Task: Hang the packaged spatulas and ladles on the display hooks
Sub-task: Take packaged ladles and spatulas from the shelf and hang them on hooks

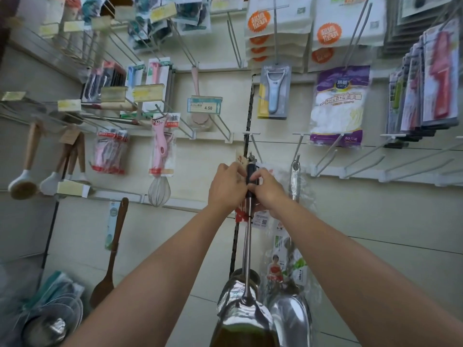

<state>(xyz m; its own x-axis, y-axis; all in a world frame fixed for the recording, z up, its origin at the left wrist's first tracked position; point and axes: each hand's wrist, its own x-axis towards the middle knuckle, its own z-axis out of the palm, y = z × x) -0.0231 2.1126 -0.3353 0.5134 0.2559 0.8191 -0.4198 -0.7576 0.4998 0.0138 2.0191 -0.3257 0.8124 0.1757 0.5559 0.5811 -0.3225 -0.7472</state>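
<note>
A steel spatula with a black grip hangs straight down in front of me, its shiny blade at the bottom of the view. My left hand and my right hand both grip its black handle just under a white display hook. The handle's top end is at the hook's tip. A second packaged steel utensil in clear wrap hangs on the neighbouring hook to the right, its blade beside the one I hold.
Several bare white hooks stick out to the right. A whisk, pink peeler, wooden spoon and brushes hang at left. Glove packs and a boxed peeler hang above. Strainers sit low left.
</note>
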